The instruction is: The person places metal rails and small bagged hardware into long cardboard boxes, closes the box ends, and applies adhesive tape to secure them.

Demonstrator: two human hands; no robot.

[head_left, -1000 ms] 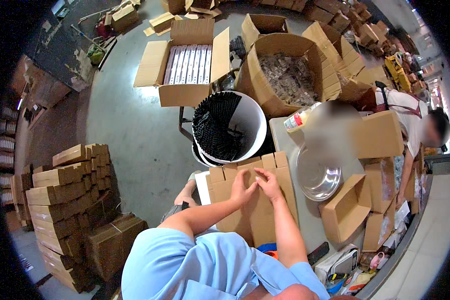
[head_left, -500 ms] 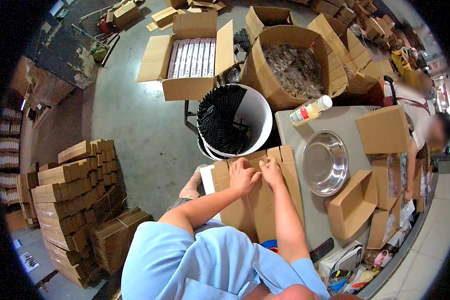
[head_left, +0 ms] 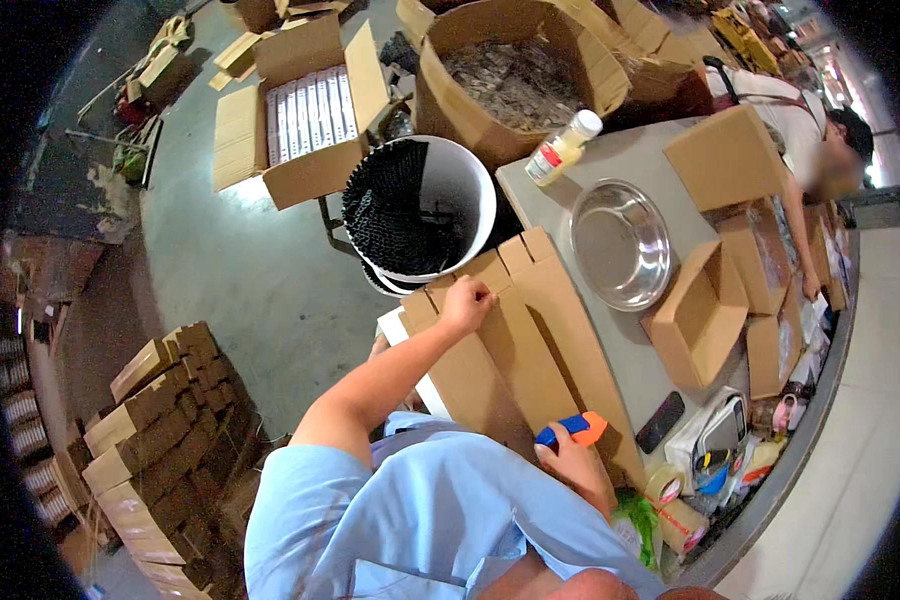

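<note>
A flattened cardboard box (head_left: 530, 345) with slotted end flaps lies in front of me, partly on the grey table (head_left: 610, 350). Near its far end, my left hand (head_left: 467, 303) has its fingers curled, pressing and gripping at the flaps by the centre seam. At the near right of the cardboard, my right hand (head_left: 578, 462) is closed around a blue-and-orange tape dispenser (head_left: 565, 431). Its orange end points right; my fingers cover part of its body.
A white bucket (head_left: 485, 200) with black mesh-like material stands beyond the cardboard. On the table are a steel bowl (head_left: 622, 245), a bottle (head_left: 563, 148), an open small box (head_left: 698, 315), a phone (head_left: 660, 420) and tape rolls (head_left: 665, 482). Another person (head_left: 790, 125) works at the right.
My right hand has left the far flaps and come back toward me, now holding the tape dispenser. My left hand stays at the flaps. The view has shifted to the right.
</note>
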